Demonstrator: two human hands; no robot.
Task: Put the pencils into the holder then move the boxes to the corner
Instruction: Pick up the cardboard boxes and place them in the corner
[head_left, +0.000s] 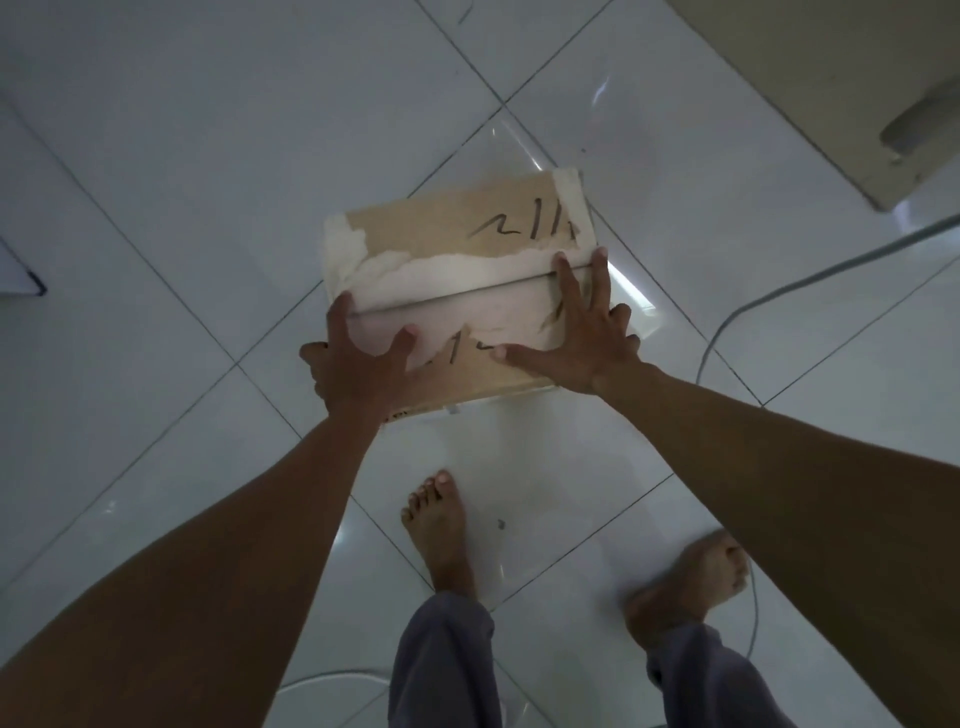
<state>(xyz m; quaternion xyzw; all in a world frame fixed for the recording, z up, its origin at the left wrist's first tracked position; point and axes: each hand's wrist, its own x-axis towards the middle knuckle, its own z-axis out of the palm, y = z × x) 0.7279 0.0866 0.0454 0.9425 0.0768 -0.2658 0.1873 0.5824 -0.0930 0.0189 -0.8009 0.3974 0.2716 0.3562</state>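
Box (457, 280) sits clasped between left hand (358, 369) and right hand (587, 332) fingers.

The floor (218, 156) is laid with glossy white tiles, their dark grout lines running diagonally. A pale cabinet or furniture corner (810, 88) stands at the far right. A thin white cable (810, 278) curves across the right side of the tiles. At the left edge lies a flat white item with a dark border (21, 275).
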